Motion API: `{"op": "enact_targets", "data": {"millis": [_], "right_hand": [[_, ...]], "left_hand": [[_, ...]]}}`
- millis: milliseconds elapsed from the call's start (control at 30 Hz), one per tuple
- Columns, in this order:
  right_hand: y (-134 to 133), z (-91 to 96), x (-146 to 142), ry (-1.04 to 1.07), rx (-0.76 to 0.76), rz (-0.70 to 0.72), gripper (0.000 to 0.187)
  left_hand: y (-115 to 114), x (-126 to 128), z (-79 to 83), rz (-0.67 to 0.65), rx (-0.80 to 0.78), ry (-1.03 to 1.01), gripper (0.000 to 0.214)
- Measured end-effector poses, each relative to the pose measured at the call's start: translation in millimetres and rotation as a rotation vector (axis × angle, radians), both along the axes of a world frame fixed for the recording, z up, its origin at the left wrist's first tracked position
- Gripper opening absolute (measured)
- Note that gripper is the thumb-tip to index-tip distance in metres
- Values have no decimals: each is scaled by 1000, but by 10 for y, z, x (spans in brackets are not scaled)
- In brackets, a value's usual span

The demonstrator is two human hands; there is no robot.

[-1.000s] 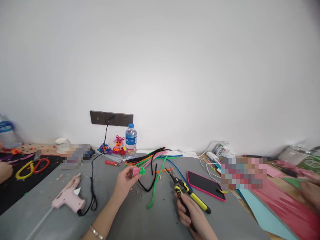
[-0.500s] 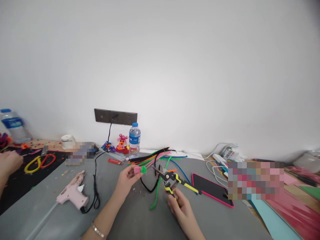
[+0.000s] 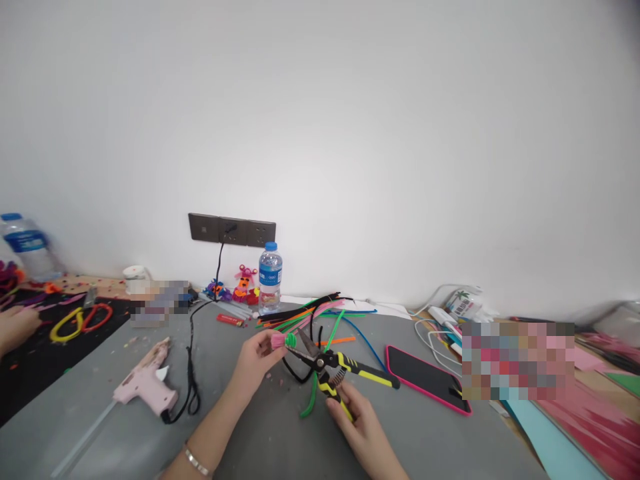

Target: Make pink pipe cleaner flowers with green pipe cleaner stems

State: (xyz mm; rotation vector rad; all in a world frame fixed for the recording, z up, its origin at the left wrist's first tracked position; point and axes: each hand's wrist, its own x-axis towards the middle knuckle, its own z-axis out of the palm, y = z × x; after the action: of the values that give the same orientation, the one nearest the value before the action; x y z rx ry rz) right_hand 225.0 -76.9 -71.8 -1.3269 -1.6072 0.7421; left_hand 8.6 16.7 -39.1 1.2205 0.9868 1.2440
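Between the fingertips of my left hand (image 3: pixel 260 351) is a small pink-and-green pipe-cleaner piece (image 3: pixel 284 340), with its coiled green end facing right. My right hand (image 3: pixel 353 413) grips the lower handle of yellow-and-black spring-handled cutters (image 3: pixel 327 363). Their blades are spread and point up-left, close to the green end; whether they touch it I cannot tell. Behind the cutters, a green pipe cleaner (image 3: pixel 309 403) and a black one (image 3: pixel 295 375) lie bent on the grey mat (image 3: pixel 265 440).
A bundle of coloured pipe cleaners (image 3: pixel 300 317) lies behind my hands, near a water bottle (image 3: pixel 271 280). On the left is a pink glue gun (image 3: pixel 147 380) with its cord; on the right, a pink-edged phone (image 3: pixel 427 380). Another person's hand (image 3: pixel 17 327) shows at far left.
The cutters have moved left and their blades have spread, coming close to the green end. My left hand has shifted slightly right, still holding the pink-and-green piece.
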Motion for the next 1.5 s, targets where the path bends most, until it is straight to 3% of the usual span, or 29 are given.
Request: {"op": "enact_targets", "data": {"millis": [333, 567, 933, 1500], "right_hand": [[10, -17, 4, 39, -3, 39, 36], [0, -17, 19, 81, -58, 85, 35], [4, -17, 8, 124, -84, 69, 42], [-9, -42, 6, 229, -168, 96, 52]], "left_hand": [[5, 13, -56, -36, 24, -36, 28], [-18, 21, 2, -46, -7, -59, 27], [37, 0, -162, -60, 79, -57, 27], [-25, -34, 10, -33, 229, 81, 17]]}}
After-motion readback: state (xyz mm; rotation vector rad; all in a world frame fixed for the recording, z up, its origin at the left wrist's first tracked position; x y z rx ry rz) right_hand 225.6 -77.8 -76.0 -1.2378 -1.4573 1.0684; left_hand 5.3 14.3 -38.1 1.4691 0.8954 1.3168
